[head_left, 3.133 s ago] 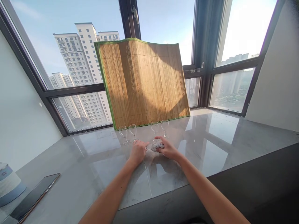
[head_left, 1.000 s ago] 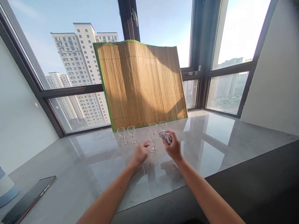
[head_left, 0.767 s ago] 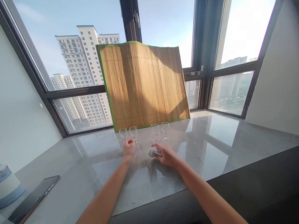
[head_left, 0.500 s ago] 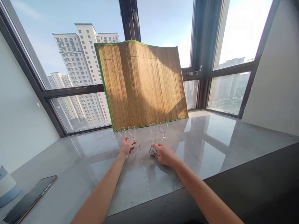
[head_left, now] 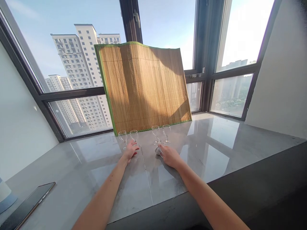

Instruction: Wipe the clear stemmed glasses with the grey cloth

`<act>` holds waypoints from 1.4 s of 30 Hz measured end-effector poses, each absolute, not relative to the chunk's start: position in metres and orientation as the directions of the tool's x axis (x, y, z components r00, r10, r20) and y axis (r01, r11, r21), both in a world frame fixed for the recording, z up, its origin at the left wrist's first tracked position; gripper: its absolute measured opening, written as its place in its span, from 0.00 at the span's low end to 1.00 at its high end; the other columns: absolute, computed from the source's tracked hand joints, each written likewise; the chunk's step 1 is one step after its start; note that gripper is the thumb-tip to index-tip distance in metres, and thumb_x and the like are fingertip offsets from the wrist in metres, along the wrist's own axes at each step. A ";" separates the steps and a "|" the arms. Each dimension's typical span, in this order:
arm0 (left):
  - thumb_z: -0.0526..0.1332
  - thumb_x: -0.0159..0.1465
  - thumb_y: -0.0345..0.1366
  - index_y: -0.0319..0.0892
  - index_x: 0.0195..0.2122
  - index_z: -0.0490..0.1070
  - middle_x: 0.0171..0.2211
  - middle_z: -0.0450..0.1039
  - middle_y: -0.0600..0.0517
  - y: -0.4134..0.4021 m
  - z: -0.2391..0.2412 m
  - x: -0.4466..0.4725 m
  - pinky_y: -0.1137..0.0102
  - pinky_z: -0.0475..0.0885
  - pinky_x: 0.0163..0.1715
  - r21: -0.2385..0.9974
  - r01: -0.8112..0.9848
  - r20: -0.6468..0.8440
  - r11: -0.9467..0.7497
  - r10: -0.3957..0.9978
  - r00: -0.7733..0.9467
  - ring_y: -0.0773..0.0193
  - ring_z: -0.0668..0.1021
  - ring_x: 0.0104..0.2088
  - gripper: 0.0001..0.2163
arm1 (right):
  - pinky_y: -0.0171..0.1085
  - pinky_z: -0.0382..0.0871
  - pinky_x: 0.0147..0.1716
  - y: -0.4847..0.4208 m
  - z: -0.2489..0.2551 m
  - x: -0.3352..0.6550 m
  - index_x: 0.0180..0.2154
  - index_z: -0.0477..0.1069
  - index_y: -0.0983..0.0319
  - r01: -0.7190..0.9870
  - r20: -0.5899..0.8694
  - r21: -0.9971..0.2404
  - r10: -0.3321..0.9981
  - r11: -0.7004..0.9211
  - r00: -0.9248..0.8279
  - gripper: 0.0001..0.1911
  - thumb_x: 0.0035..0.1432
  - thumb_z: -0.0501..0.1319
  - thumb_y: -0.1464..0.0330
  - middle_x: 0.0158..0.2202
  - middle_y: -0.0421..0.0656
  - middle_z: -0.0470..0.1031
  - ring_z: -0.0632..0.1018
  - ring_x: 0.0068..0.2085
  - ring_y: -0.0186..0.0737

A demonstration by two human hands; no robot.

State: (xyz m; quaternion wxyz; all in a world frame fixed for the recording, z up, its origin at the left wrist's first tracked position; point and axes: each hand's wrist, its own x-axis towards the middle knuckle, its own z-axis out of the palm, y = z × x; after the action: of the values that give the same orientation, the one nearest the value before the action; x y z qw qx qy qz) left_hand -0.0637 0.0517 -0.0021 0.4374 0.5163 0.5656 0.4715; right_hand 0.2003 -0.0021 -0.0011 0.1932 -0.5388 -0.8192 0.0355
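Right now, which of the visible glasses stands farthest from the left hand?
The rightmost glass, alone at the right end of the row; the others all stand closer to the left hand.

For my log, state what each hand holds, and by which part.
The right hand holds a crumpled pale-grey cloth by its right side; whether the left hand holds anything cannot be told.

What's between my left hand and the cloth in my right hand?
In the head view, gray countertop lies between the left hand and the cloth in the right hand, with a seam running through it.
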 end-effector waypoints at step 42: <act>0.57 0.65 0.38 0.46 0.42 0.77 0.38 0.76 0.45 0.002 0.019 -0.008 0.67 0.63 0.37 0.216 0.954 0.426 -0.208 0.899 0.100 0.54 0.74 0.41 0.11 | 0.32 0.60 0.33 -0.015 0.008 0.195 0.61 0.49 0.59 0.610 0.632 -0.518 0.749 0.599 -0.199 0.32 0.56 0.55 0.71 0.32 0.38 0.71 0.72 0.32 0.37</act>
State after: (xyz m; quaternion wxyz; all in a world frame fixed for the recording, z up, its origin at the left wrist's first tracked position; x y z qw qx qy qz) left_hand -0.0077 0.0018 0.0194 -0.0571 0.7394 0.6267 0.2396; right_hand 0.1951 -0.0146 0.0083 0.4541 -0.4409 -0.7704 0.0764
